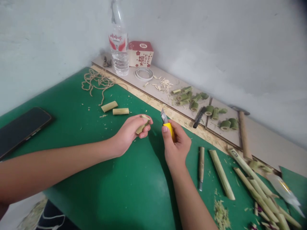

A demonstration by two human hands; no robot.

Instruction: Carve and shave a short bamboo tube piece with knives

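Observation:
My left hand (134, 129) is closed around a short piece of bamboo (140, 128), its pale cut end showing at the fingertips. In my right hand (177, 140) is a yellow utility knife (169, 130), blade out and pointing up. The blade is apart from the bamboo, with a gap of green table between the hands. Two short peeled bamboo pieces (120, 111) lie on the table beyond my left hand. A chisel with a wooden handle (201, 164) rests to the right of my right forearm.
Along the wall, a ledge holds a water bottle (119, 48), a red-and-white box (141, 53), a tape roll (144, 74), green bamboo pieces (194, 105) and a hammer (244, 134). Twine (96, 80) and a phone (24, 129) lie left. Long bamboo strips (222, 174) and shavings (221, 214) lie right.

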